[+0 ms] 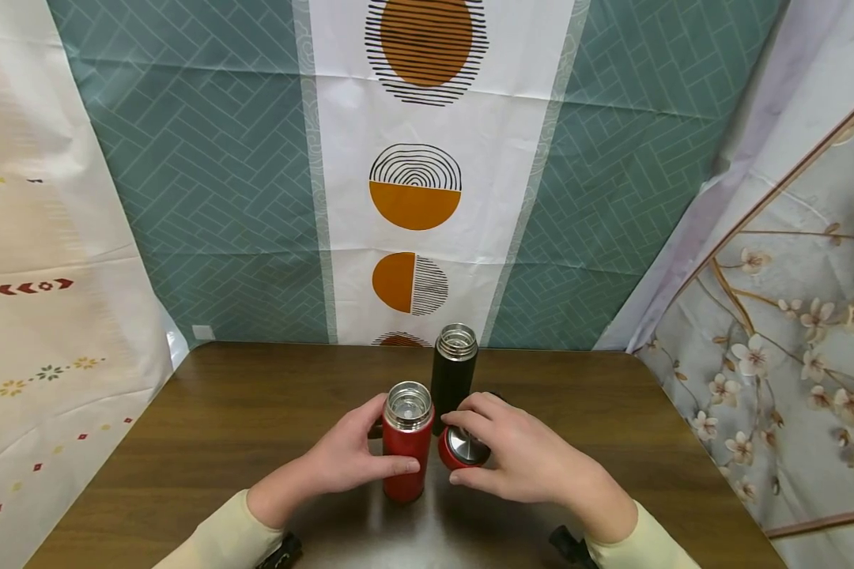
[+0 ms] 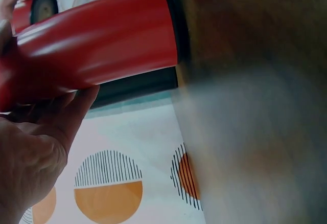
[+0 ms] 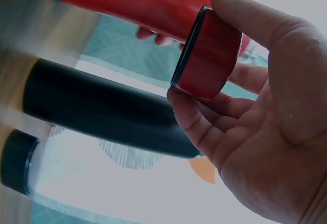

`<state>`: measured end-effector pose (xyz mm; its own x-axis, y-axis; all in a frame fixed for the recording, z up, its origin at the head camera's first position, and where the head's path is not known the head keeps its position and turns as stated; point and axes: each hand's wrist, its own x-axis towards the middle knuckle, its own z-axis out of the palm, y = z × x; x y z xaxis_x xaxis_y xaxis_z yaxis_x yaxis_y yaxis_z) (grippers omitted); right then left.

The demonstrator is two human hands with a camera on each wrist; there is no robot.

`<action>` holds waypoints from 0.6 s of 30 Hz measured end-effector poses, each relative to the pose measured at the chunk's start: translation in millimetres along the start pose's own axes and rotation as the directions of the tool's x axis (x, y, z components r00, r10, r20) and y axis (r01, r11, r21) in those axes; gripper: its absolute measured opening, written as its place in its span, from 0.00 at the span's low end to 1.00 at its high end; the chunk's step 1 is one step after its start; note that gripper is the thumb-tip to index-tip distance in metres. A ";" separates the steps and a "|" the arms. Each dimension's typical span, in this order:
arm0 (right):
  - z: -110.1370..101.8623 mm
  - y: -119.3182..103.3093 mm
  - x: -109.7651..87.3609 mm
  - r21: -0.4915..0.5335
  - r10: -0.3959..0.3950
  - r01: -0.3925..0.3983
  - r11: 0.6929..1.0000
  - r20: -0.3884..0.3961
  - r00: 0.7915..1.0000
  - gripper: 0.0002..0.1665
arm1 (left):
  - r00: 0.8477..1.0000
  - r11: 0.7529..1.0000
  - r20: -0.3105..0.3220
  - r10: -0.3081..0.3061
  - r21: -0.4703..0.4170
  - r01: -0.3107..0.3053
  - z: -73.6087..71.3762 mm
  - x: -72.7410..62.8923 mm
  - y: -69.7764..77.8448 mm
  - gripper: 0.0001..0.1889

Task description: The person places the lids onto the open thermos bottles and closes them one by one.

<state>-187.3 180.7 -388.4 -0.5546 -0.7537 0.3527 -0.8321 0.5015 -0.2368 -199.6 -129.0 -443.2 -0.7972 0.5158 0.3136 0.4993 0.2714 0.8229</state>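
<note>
A red thermos (image 1: 407, 438) without its lid stands upright on the table, its steel mouth showing. My left hand (image 1: 352, 452) grips it around the side, the thumb across the front. Just to the right, my right hand (image 1: 515, 450) holds a red lid (image 3: 212, 55) with a steel top between thumb and fingers. The lid is raised off the table, beside the red thermos and apart from its mouth. Behind them stands a black thermos (image 1: 453, 379), also uncovered. A black lid (image 3: 18, 161) sits on the table by it, mostly hidden by my right hand in the head view.
The brown wooden table (image 1: 270, 395) extends to both sides. A patterned curtain (image 1: 249, 197) hangs along its far edge, with a flowered cloth (image 1: 768, 356) on the right and a cream cloth (image 1: 50, 332) on the left.
</note>
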 end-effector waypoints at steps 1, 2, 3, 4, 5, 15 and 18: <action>-2.0 -0.8 -0.7 -0.001 -0.005 0.005 1.000 -0.007 1.000 0.38 | 1.000 1.000 0.004 -0.003 0.000 0.003 1.0 -0.2 0.2 0.37; -4.2 -1.6 -1.4 -0.001 -0.010 0.010 1.000 -0.014 1.000 0.38 | 1.000 1.000 0.009 -0.005 -0.005 0.005 2.1 -0.4 0.3 0.37; -6.6 -2.5 -2.0 0.000 -0.014 0.014 1.000 -0.019 1.000 0.38 | 1.000 1.000 0.013 -0.006 -0.008 0.006 3.0 -0.5 0.4 0.37; -9.1 -3.0 -2.6 0.000 -0.019 0.019 1.000 -0.023 1.000 0.38 | 1.000 1.000 0.016 -0.007 -0.008 0.007 3.8 -0.7 0.6 0.37; -11.5 -3.5 -3.1 0.002 -0.023 0.023 1.000 -0.027 0.999 0.38 | 1.000 1.000 0.019 -0.004 -0.007 0.004 4.5 -0.7 0.7 0.37; -32.3 -4.6 -5.1 0.035 -0.056 0.057 0.998 -0.030 0.998 0.37 | 0.999 0.999 0.050 -0.003 -0.044 0.005 12.1 0.9 2.2 0.38; -38.9 -5.0 -4.7 0.042 -0.061 0.062 0.997 -0.025 0.998 0.37 | 0.999 0.999 0.054 0.005 -0.053 -0.002 14.0 1.5 3.3 0.39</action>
<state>-180.6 198.3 -353.7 -0.5031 -0.7717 0.3891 -0.8639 0.4358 -0.2526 -194.3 -115.9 -446.7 -0.7754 0.5602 0.2914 0.4818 0.2266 0.8464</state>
